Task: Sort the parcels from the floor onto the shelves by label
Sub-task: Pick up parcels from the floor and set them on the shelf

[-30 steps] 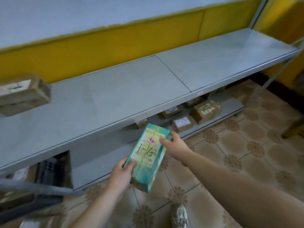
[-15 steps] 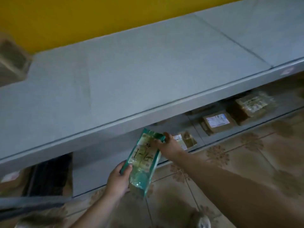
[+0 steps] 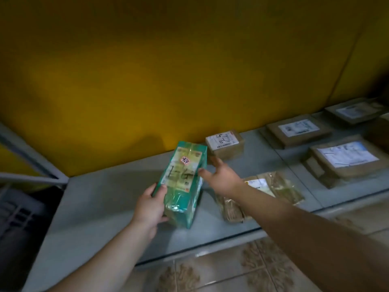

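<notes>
green parcel (image 3: pixel 183 178) down at the bottom shelf (image 3: pixel 101 197), marked 1-16

Sitting over the left part of the shelf, pointing lengthwise at the yellow wall (image 3: pixel 168 70) with the far end tipped up a bit. Marked "1-16" in black pen on top, plus a small red-and-white sticker. Honestly can't tell whether the near end rests on the metal or just hangs above it.

Held at the near left corner by the left grip (image 3: pixel 149 209), thumb over the top face and fingers curled underneath, wrapped snug around that end. On the other side, got the right grip (image 3: pixel 223 180) wide open with fingers spread, holding nothing, thumb tip right at the parcel's right edge and maybe just touching.

Also spotting brown stuff further right on the same shelf: a small box (image 3: pixel 225 144) with a scribbled white label just beyond the right grip, a plastic-wrapped bundle (image 3: pixel 273 186) partly under the right forearm, and flat boxes (image 3: pixel 299 131) with printed labels well off to the right. Patterned floor tiles (image 3: pixel 231 270) up front, dark crate (image 3: pixel 19 213) off to the left.
</notes>
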